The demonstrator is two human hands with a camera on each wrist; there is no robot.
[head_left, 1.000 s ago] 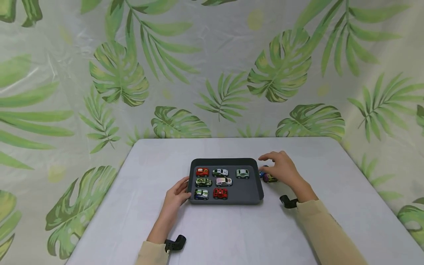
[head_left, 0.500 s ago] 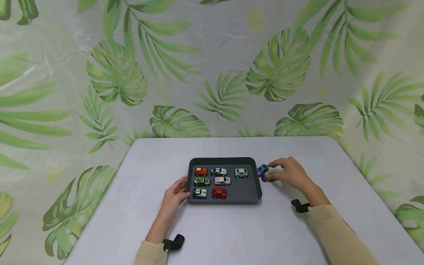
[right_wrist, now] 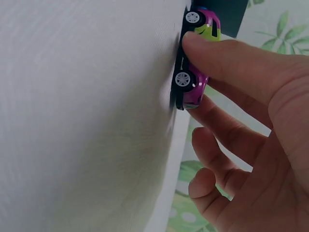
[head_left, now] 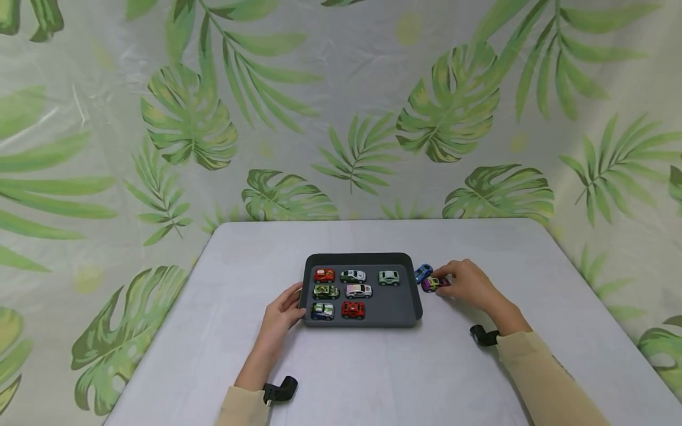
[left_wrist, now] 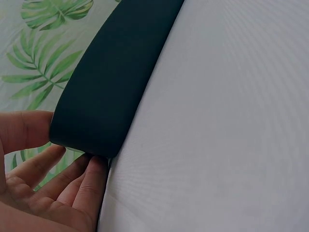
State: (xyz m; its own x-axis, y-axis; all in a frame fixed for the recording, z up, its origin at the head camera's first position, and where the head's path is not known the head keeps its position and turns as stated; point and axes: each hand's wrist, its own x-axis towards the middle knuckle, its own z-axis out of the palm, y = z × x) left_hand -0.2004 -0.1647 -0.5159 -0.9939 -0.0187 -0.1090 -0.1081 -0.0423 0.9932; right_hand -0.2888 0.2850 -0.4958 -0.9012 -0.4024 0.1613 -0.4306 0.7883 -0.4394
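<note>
My right hand (head_left: pixel 469 286) pinches a purple-and-lime toy car (head_left: pixel 433 284) just right of the tray. In the right wrist view the thumb presses the side of the purple toy car (right_wrist: pixel 199 91), between its wheels. A blue toy car (head_left: pixel 423 272) stands angled against the tray's right side, beside the purple one. My left hand (head_left: pixel 282 307) holds the left side of the dark grey tray (head_left: pixel 394 310). Close up, its thumb and curled fingers are at the tray's outer wall (left_wrist: pixel 104 82). Several toy cars sit inside the tray, including a red one (head_left: pixel 353 310) at the front and a pale green one (head_left: pixel 389 277).
A white cloth covers the table (head_left: pixel 362 378), and the tray stands near its middle. Behind the table hangs a leaf-patterned curtain (head_left: pixel 351 106). A black wrist camera (head_left: pixel 483 335) sits at the right wrist and another wrist camera (head_left: pixel 282 390) at the left.
My right hand has moved off the blue toy car, slightly right and toward me, onto the purple toy car. The left hand stays at the tray; the cars inside keep their places.
</note>
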